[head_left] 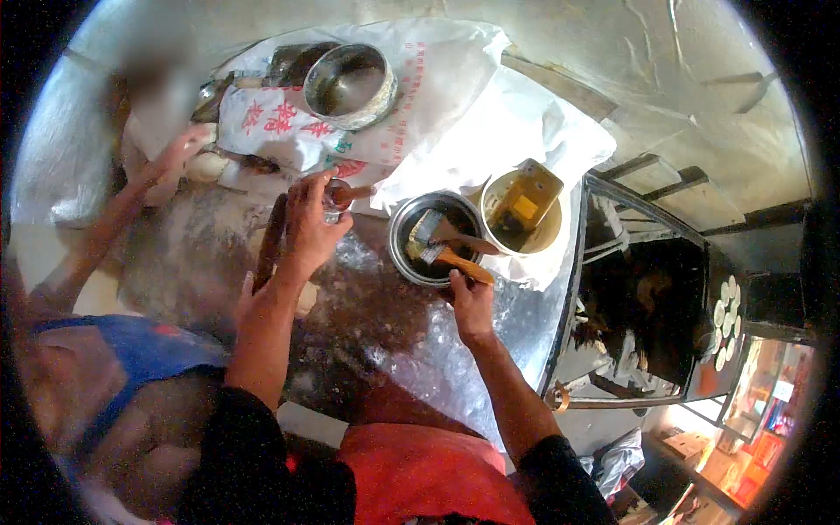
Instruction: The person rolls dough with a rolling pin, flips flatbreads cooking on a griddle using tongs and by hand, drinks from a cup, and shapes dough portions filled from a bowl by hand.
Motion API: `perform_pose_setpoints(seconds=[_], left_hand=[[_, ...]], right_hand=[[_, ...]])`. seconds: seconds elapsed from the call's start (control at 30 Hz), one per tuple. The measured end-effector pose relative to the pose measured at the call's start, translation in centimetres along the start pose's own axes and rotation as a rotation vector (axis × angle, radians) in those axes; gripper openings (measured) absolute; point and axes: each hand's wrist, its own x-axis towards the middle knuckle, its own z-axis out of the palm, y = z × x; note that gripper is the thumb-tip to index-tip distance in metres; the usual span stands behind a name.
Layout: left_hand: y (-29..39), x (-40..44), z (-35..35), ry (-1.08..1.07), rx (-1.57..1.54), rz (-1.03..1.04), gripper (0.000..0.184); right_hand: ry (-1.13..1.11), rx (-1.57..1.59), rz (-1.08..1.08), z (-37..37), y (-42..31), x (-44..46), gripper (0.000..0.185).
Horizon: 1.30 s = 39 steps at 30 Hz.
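My left hand is closed around a small glass jar above the dark, floury worktop. My right hand is at the lower rim of a round metal pot, its fingertips by the orange wooden handle of a brush; whether they grip the handle or the rim is unclear. Two brushes rest in the pot, the other with grey bristles. Right beside the pot, a cream bucket holds a yellow box-like object.
A co-worker's hands are at pale dough on the left. A metal bowl stands on white printed sacks at the back. To the right is a dark framed opening, with pale round pieces beyond it.
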Motion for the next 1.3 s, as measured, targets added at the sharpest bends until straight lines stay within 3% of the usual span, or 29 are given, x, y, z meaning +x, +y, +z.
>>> perform_pose_setpoints(seconds=[0.03,0.1,0.17,0.2,0.23,0.3,0.33,0.37,0.43,0.5,0.63,0.7,0.83,0.97,1.03,1.1,1.17,1.2,1.27,1.3], left_hand=[[1.0,0.1,-0.2,-0.011,0.006,-0.043,0.065],[1.1,0.2,0.8,0.031,0.044,-0.022,0.058],[-0.2,0.4,2.1,-0.003,-0.798,-0.560,0.055],[-1.1,0.4,2.2,0.096,-0.667,-0.409,0.053],[-1.7,0.5,2.7,0.104,-0.665,-0.412,0.053],[-2.6,0.8,3.7,0.185,-0.762,-0.623,0.056],[-0.3,1.3,2.0,0.113,-0.866,-0.809,0.060],[-1.0,1.3,2.3,0.126,-0.863,-0.811,0.060],[-4.1,1.3,5.2,0.264,-1.136,-1.144,0.050],[-6.7,0.4,6.8,0.140,-1.279,-1.102,0.034],[-5.9,-0.8,6.6,-0.053,-1.244,-0.952,0.029],[-5.6,-1.0,6.5,-0.111,-1.052,-0.973,0.028],[-7.6,-1.1,5.6,-0.033,-1.059,-0.883,0.030],[-14.4,-0.5,4.8,0.246,-1.025,-0.821,0.023],[-17.8,0.1,3.9,0.293,-0.872,-0.884,0.021],[-20.5,1.6,3.9,0.482,-1.026,-0.987,0.019],[-28.7,2.2,6.3,0.434,-1.080,-1.049,0.017],[-32.4,1.9,8.1,0.293,-0.829,-0.917,0.016],[-24.5,4.6,4.7,0.265,-0.998,-1.150,0.026],[-22.9,5.6,4.4,0.263,-0.996,-1.160,0.026]], right_hand=[[0.023,0.062,0.077,0.2,-0.3,-0.1,0.029],[0.002,0.032,0.015,-0.2,-1.1,-1.0,0.030],[-0.008,-0.090,0.098,-0.8,-3.2,-3.9,0.032],[0.048,-0.419,-0.101,-3.0,0.9,-4.7,0.032],[0.022,-0.549,-0.072,-3.7,-0.7,-6.4,0.031],[0.001,-0.732,-0.099,-5.1,-2.3,-9.2,0.031],[0.005,-0.784,-0.156,-6.0,-2.0,-10.6,0.031],[0.039,-0.848,-0.189,-6.8,-1.7,-11.8,0.034],[0.024,-1.121,-0.352,-8.2,-1.6,-13.3,0.040],[0.020,-1.207,-0.329,-9.3,-1.4,-14.7,0.044],[-0.006,-1.348,-0.264,-10.0,-0.7,-15.8,0.055],[-0.005,-1.368,-0.242,-10.5,1.0,-16.3,0.060],[0.000,-1.502,-0.260,-10.5,1.5,-16.3,0.065],[0.003,-1.481,-0.286,-10.5,1.4,-16.3,0.066],[0.002,-1.473,-0.296,-10.5,1.5,-16.2,0.065],[-0.005,-1.478,-0.287,-10.8,1.9,-16.2,0.063],[-0.016,-1.483,-0.257,-10.8,2.0,-16.2,0.062],[-0.004,-1.500,-0.271,-11.0,2.5,-16.3,0.061],[0.012,-1.506,-0.295,-11.0,2.7,-16.2,0.060],[0.005,-1.508,-0.288,-11.0,2.7,-16.1,0.060]])
